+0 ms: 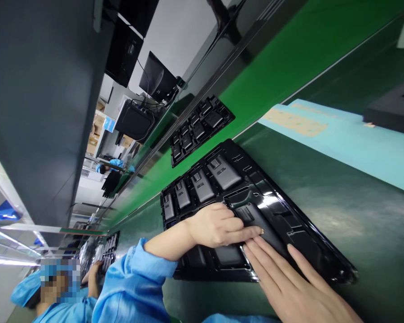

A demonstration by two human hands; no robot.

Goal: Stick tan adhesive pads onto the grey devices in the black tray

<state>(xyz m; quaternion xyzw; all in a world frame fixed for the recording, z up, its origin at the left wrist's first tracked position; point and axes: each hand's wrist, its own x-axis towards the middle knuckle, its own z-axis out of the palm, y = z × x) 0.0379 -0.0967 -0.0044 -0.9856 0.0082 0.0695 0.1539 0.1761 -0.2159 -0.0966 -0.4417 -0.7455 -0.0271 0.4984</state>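
A glossy black moulded tray (pixel 272 197) lies across the green bench, with dark rectangular plastic cases (pixel 202 185) in its compartments. My left hand (pixel 218 225) reaches in over the tray, fingers curled, one digit stretched towards the right. Its tip is at a black case (pixel 256 220) in the near row, and whatever it may pinch is too small to make out. My right hand (pixel 286 278) comes from the lower right with fingers straight and flat over that same case. Its fingertips meet the left fingertip. Both hands partly cover the near-row cases.
A second black tray (pixel 202 128) of similar cases sits on the bright green strip beyond. Light blue sheets (pixel 350 139) lie at the right, beside a dark box (pixel 393 103). A co-worker in blue (pixel 67 305) works at the lower left. Monitors (pixel 158 78) stand behind.
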